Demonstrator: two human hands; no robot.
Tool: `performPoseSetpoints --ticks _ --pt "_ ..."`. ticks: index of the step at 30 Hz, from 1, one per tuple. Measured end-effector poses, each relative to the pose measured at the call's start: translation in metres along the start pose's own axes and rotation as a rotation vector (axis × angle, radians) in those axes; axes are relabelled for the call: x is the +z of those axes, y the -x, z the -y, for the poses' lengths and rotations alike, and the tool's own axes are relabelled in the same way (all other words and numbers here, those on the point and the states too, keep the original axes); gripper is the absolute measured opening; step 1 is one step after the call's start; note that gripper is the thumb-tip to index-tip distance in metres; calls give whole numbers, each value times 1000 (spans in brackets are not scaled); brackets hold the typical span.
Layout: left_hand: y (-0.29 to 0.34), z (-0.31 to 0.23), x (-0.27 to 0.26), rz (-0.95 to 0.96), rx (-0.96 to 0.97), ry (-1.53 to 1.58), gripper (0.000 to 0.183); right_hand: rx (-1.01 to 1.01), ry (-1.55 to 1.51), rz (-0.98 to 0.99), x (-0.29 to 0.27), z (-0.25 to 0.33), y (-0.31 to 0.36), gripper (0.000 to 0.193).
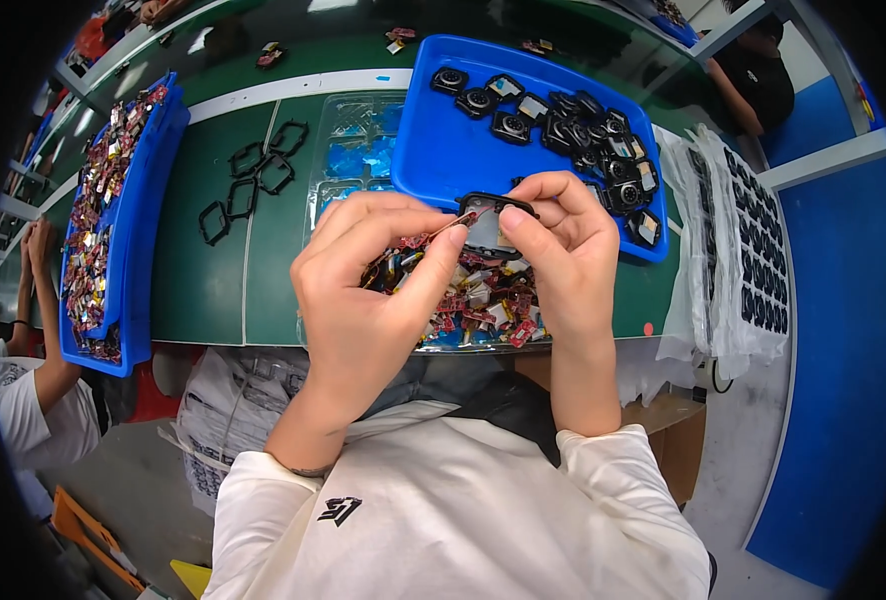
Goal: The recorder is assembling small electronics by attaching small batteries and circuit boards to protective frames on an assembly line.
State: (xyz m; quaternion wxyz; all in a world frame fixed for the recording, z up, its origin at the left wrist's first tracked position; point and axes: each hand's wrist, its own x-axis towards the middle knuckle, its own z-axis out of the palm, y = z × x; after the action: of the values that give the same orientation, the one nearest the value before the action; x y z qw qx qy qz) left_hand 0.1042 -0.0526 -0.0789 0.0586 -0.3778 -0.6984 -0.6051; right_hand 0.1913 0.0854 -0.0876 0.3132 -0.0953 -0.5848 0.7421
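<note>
Between thumb and fingers, my right hand (568, 235) grips a black watch case (485, 235) whose pale grey inside faces me. My left hand (368, 260) pinches a small red circuit board (466, 220) at the case's left edge. The board overlaps the case's opening; whether it is attached there I cannot tell. Below both hands lies a heap of small red circuit boards with silver and yellow parts (478, 305). A blue tray (433, 140) beyond my right hand holds several black watch cases (568, 135).
Five-sided clutter aside, several black frames (243, 195) lie on the green table (198, 270). A blue bin (143, 300) of circuit boards stands left, near another person's arms (43, 270). A clear tray (338, 120) with blue pieces sits behind my hands. Sheets of black parts (758, 250) stand right.
</note>
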Motion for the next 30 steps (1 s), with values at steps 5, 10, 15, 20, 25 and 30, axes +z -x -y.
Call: performPoseSetpoints --ticks 5,10,15,20,25,30 --pt "0 -4 -6 110 -86 -53 11 28 108 -22 4 5 1 17" --pt "5 5 -1 215 -570 809 13 -70 264 -79 11 3 6 16" --pt "4 3 0 137 -529 730 15 -161 262 -62 10 1 11 19" --pt "3 3 5 105 -520 726 19 -147 150 -36 12 1 11 21" --pt "5 11 6 85 -387 566 18 -241 483 -3 8 7 2 23" --pt "3 19 1 168 -194 252 17 -343 758 205 -1 18 -7 18"
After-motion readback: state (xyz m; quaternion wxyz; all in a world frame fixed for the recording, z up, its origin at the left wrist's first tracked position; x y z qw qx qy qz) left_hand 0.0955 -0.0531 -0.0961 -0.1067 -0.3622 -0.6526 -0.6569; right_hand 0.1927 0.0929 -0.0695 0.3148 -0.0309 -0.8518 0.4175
